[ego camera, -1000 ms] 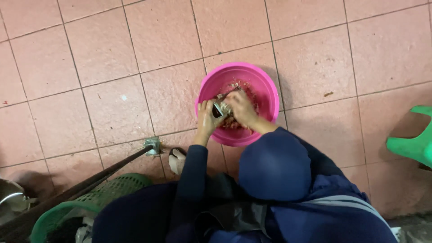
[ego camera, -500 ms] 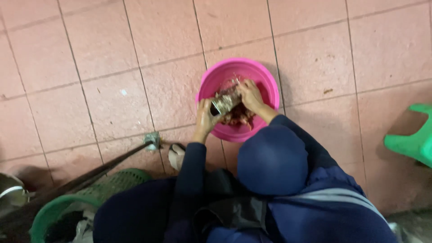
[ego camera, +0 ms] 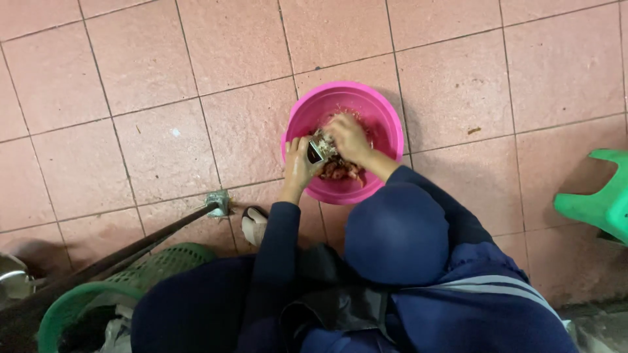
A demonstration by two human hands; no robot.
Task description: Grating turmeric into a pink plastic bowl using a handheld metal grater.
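A pink plastic basin [ego camera: 343, 104] sits on a floor of large pink tiles [ego camera: 163, 98] with dark grout lines and a few small specks, and it holds a heap of reddish-brown food pieces [ego camera: 340, 171] on the side nearest the person in dark blue. The left hand [ego camera: 299, 163] rests at the basin's near-left rim with its fingers curled around a small dark-and-silver tool [ego camera: 316, 151], while the right hand [ego camera: 348, 136] reaches over the basin's middle, fingers bent down onto pale scraps; whether they pinch anything cannot be told. Left of the basin and nearer the person stand a metal floor fitting [ego camera: 218, 202], a dark pole [ego camera: 98, 265] and a green mesh basket [ego camera: 131, 281], and well to the basin's right is a green plastic stool [ego camera: 598, 199].
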